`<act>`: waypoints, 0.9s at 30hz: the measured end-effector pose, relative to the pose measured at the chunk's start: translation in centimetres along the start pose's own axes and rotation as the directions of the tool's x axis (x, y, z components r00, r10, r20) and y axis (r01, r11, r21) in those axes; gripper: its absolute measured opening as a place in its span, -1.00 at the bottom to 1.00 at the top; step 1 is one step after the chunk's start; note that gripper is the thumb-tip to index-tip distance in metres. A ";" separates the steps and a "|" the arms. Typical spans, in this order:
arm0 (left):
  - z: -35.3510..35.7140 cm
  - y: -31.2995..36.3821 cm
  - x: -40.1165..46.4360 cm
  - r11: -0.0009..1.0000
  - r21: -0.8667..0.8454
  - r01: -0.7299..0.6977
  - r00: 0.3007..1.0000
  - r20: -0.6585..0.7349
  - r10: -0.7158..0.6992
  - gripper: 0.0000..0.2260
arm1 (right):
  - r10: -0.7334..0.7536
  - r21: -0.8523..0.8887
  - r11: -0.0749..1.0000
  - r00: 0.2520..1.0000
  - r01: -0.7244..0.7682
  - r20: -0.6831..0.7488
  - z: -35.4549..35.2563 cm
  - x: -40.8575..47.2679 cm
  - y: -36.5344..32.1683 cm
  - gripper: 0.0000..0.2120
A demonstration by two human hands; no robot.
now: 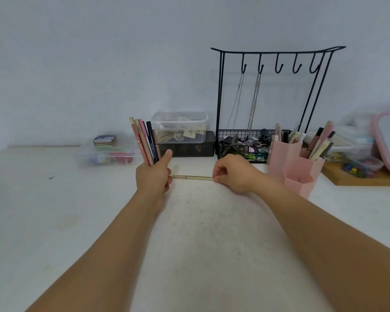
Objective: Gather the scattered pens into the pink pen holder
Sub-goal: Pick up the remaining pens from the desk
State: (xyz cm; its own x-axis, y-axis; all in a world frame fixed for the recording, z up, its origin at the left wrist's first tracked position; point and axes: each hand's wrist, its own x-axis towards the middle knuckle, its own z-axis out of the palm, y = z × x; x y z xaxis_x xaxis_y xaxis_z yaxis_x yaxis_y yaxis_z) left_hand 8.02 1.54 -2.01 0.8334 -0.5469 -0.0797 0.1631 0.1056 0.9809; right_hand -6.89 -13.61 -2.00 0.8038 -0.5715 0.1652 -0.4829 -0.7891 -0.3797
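The left hand (154, 176) is gripping a bundle of pens (145, 141) while the right hand (231, 174) is pinching the last beige pen (193, 177) lying on the table (77, 221), the partly filled pink pen holder (295, 167) waiting just beside.

No legible text, white lettering along the black pen (151, 140) too blurred to read

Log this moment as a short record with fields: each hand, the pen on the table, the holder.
left hand: grips a bundle of pens, upright
right hand: pinches the right end of the beige pen
beige pen: lies flat on the table, between the hands
pink pen holder: right of the right hand, already holds pens
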 end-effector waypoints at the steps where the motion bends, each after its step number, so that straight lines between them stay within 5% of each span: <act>1: 0.0 0.0 0.0 1.000 -0.003 -0.004 1.000 -0.006 0.004 -0.78 | -0.004 0.009 1.000 1.000 0.004 0.011 -0.5 -0.1 -0.1 -0.97; 6: 0.1 -0.2 0.1 1.000 -0.008 -0.029 0.999 -0.023 0.029 -0.80 | -0.006 0.258 0.966 1.000 0.007 -0.008 -5.0 -0.7 -1.5 -0.98; 12: 0.5 -0.2 -0.9 0.996 0.069 -0.056 0.983 0.180 0.043 -0.69 | -0.033 0.680 0.731 0.999 0.051 -0.040 -7.8 -1.8 -3.7 -0.79; 18: 1.8 0.0 -3.6 0.998 0.055 -0.010 0.805 0.593 -0.024 -0.55 | -0.039 0.782 0.614 0.994 0.107 -0.105 -8.0 -2.0 -4.6 -0.67; 24: 2.2 -0.9 -4.1 0.985 0.164 -0.048 0.774 0.629 -0.067 -0.67 | -0.060 0.770 0.616 0.984 0.167 -0.165 -7.4 -2.1 -5.4 -0.67; 27: 2.4 -0.8 -4.1 0.992 0.123 -0.040 0.806 0.591 -0.041 -0.68 | -0.001 0.731 0.662 0.975 0.167 -0.221 -6.4 -1.6 -6.2 -0.52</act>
State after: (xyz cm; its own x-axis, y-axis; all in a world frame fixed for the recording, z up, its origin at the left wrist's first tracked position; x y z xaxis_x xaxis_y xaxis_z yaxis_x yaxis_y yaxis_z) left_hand 3.27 1.72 -2.05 0.3529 -0.9357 0.0004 0.0632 0.0242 0.9977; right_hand -7.43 -9.20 5.97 0.7074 -0.6065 0.3630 0.0682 -0.4526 -0.8891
